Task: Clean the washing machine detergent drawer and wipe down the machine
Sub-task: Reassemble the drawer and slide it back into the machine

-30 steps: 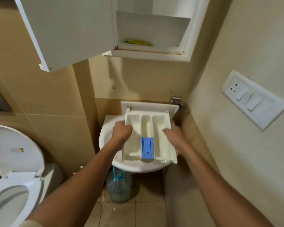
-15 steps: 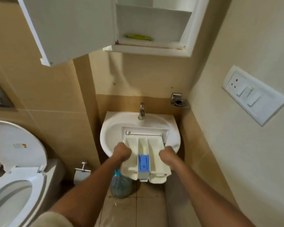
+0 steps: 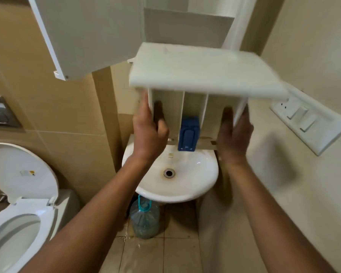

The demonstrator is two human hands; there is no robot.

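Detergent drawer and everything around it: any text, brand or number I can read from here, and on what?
No text can be read in this frame.
Detergent drawer: motion-blurred, no label visible.
Blue insert: small raised marks near its lower edge, too small to read.
Sticker on the toilet lid: yellow and dark print, too small to read.
Sink: a faint mark above the drain, illegible.
Switch panel: no lettering visible.

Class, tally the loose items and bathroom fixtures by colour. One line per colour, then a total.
White: 3, plastic detergent drawer, ceramic basin, toilet
Blue: 1, plastic insert in the drawer
Clear: 1, large water bottle
Total: 5
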